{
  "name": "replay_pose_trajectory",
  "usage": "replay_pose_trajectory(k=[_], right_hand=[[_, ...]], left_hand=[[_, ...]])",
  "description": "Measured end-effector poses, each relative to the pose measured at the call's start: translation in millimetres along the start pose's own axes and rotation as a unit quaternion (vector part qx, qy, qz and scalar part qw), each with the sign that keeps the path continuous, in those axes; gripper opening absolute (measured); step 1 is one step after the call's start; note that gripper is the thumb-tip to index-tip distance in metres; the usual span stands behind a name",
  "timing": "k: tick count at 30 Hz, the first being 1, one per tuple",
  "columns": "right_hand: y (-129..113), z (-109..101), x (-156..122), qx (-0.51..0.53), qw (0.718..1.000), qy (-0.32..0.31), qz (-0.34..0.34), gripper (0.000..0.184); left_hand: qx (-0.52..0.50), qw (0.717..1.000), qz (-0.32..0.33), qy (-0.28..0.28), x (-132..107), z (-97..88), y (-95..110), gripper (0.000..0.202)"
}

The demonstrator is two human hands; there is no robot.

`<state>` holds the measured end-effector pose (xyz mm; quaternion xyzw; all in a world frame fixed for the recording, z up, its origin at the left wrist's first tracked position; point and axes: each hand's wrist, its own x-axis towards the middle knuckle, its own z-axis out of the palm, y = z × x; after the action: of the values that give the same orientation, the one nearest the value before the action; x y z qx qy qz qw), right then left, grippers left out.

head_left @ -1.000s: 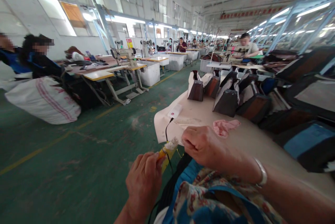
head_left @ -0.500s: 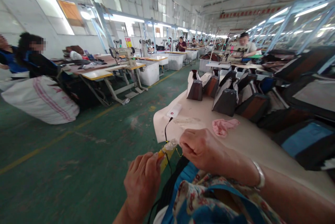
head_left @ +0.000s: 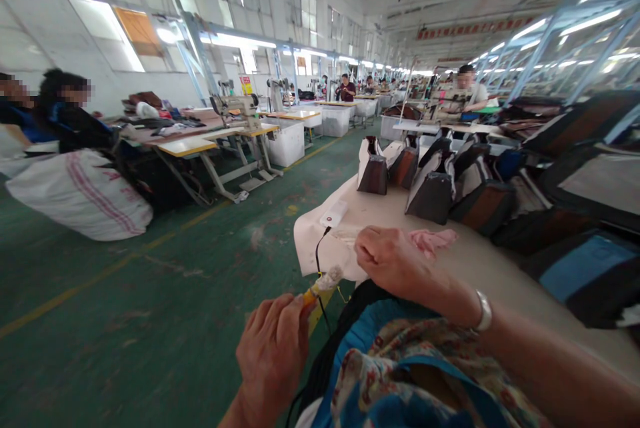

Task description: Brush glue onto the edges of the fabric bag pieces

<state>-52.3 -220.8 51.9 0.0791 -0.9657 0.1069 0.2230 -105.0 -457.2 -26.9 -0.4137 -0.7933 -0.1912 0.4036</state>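
Observation:
My left hand [head_left: 274, 350] is closed round a yellow-handled tool [head_left: 320, 285] whose tip is caked with whitish fluff; a black cord runs from it up to a white box [head_left: 334, 213] on the table. My right hand [head_left: 395, 260] hovers over the table edge with its fingers curled in a pinch; what they grip, if anything, is too small to name. A pink rag [head_left: 433, 240] lies just beyond that hand. A blue and black bag [head_left: 380, 355] rests in my lap.
The cream-covered table [head_left: 480, 268] carries several brown and black bags [head_left: 434, 193] and a blue-panelled one [head_left: 584, 268]. Green floor lies to the left, with a white sack [head_left: 80, 196], sewing tables [head_left: 220, 141] and seated people [head_left: 70, 115]. Other workers sit farther back.
My right hand has moved up and away from the tool's tip, toward the pink rag. My left hand keeps the tool in about the same place.

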Motion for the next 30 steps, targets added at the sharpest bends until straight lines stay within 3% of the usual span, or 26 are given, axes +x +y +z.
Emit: replay_pose_trajectory(k=[2,5,11,14,16,19,20,22,24,25,27,30], right_hand=[[-2,-1,-6,0.069,0.997,0.025,-0.014,0.017],[-14,2,-15,0.109,0.992,0.013,-0.054,0.017],[-18,4,-6,-0.002,0.998,-0.024,-0.063,0.015],[-3,-5,2,0.040,0.998,0.045,-0.005,0.018],[7,-9,3,0.110,0.986,0.118,0.048,0.018],[12,4,-2,0.276,0.935,0.146,0.170,0.022],[10,14,-5,0.350,0.900,0.130,0.223,0.025],[0,39,-10,0.501,0.802,0.091,0.313,0.029],[-14,62,-14,0.606,0.709,0.073,0.352,0.032],[-23,71,-15,0.641,0.682,0.070,0.346,0.033],[-38,81,-15,0.683,0.658,0.080,0.308,0.033],[-53,83,-10,0.700,0.649,0.130,0.270,0.033]], left_hand=[[0.001,1.000,-0.006,-0.002,1,1.5,-1,0.011],[0.007,1.000,-0.012,-0.002,3,3.1,1,0.012],[-0.046,0.999,-0.009,-0.007,2,0.4,5,0.012],[-0.071,0.996,-0.059,-0.016,1,0.1,5,0.007],[-0.128,0.979,-0.153,-0.035,3,0.6,6,0.009],[-0.267,0.898,-0.345,-0.052,10,2.5,12,0.018],[-0.322,0.859,-0.395,-0.050,14,4.0,16,0.021],[-0.438,0.776,-0.453,-0.033,20,9.4,26,0.023],[-0.548,0.695,-0.466,-0.005,27,17.9,38,0.024],[-0.591,0.660,-0.464,0.010,30,22.9,44,0.025],[-0.646,0.609,-0.458,0.040,36,33.1,55,0.026],[-0.667,0.583,-0.459,0.067,44,45.4,70,0.026]])
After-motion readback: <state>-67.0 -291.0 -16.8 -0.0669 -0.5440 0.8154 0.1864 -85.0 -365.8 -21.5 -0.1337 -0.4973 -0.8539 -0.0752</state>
